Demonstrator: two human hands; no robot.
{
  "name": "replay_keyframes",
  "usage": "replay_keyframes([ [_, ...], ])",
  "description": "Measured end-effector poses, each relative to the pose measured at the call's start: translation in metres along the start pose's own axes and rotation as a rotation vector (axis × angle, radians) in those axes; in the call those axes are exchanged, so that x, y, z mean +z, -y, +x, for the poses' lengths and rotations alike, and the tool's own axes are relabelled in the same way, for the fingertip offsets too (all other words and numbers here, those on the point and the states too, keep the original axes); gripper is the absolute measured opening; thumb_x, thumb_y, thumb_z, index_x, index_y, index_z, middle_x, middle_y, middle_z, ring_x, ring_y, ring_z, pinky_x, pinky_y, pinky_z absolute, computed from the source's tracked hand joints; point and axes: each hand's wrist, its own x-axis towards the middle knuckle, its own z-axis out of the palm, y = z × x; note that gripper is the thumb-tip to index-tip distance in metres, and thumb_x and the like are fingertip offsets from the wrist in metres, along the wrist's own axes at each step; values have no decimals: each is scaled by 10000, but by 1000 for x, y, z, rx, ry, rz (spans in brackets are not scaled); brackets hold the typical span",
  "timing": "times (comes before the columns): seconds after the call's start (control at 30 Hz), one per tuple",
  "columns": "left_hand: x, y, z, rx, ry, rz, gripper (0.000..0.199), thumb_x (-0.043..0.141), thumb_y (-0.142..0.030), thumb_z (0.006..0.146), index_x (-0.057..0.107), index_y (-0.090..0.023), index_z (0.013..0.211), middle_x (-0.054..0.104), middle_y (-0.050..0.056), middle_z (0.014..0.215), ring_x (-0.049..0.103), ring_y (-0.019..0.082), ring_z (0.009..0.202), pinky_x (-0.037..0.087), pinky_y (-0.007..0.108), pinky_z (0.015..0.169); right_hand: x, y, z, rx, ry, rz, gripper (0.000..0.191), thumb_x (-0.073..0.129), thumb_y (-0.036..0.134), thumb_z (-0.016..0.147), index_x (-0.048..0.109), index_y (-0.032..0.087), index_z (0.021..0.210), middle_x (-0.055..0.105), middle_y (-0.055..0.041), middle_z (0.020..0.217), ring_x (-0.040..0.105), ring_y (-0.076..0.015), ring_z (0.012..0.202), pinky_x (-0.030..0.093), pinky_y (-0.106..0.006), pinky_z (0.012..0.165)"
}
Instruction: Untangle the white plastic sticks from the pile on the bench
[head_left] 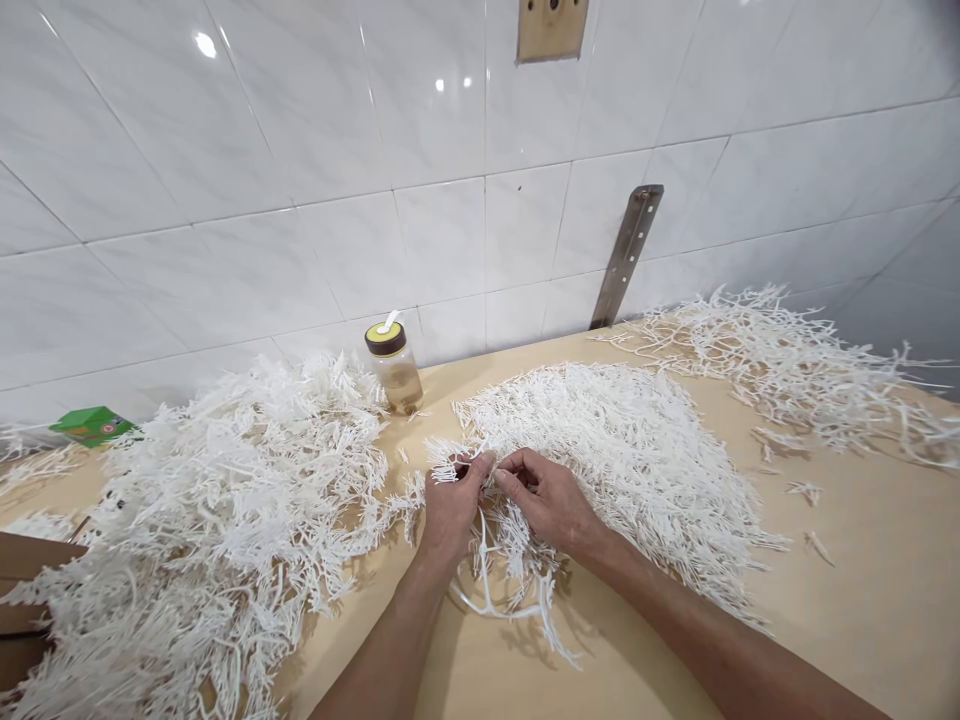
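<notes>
My left hand point(454, 497) is closed around a white branching plastic sprig point(448, 462), whose frilly tips poke out above the fist. Close beside it, my right hand point(546, 497) pinches with thumb and forefinger where the two hands meet. What lies between those fingertips is too small to make out. Below the hands hangs a bare white branching stem point(487, 590), with tufted ends near the table. A neat fan-shaped heap of white sprigs point(637, 440) spreads just behind and right of my right hand.
A tangled pile of white sprigs point(247, 500) covers the left side. Thinner bare stems point(787, 370) lie at the back right. A lidded bottle point(397, 375) stands near the tiled wall, with a green box point(91, 426) at far left. A metal bracket point(628, 255) rises along the wall.
</notes>
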Motion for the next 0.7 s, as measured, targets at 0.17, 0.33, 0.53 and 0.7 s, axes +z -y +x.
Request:
replay_keyframes([
  [0.17, 2, -4, -3, 20, 16, 13, 278, 778, -394, 628, 659, -143, 633, 623, 5, 597, 542, 140, 592, 427, 260, 612, 2, -1, 1, 46, 39, 32, 233, 572, 410, 864, 624, 184, 836, 663, -12, 704, 587, -150, 626, 455, -269, 597],
  [0.33, 1, -2, -3, -11, 5, -4, 281, 782, -387, 625, 637, -146, 608, 571, -11, 522, 514, 131, 540, 420, 260, 584, 3, -4, 1, 75, 54, 52, 203, 579, 382, 847, 624, 185, 824, 646, -1, 686, 570, -141, 597, 442, -259, 568],
  [0.53, 1, 0, -2, 5, 0, 3, 314, 781, -405, 626, 597, -157, 567, 505, -35, 466, 471, 114, 496, 407, 252, 555, 2, -5, 1, 65, 7, -20, 168, 541, 315, 838, 639, 189, 784, 616, 11, 625, 542, -137, 559, 410, -252, 533],
  [0.7, 2, 5, -2, 77, -2, 41, 301, 779, -417, 631, 639, -150, 634, 620, 10, 595, 553, 148, 593, 444, 266, 614, 1, -5, 0, 81, 4, -59, 172, 526, 286, 832, 655, 189, 774, 624, 15, 613, 543, -137, 545, 406, -250, 519],
])
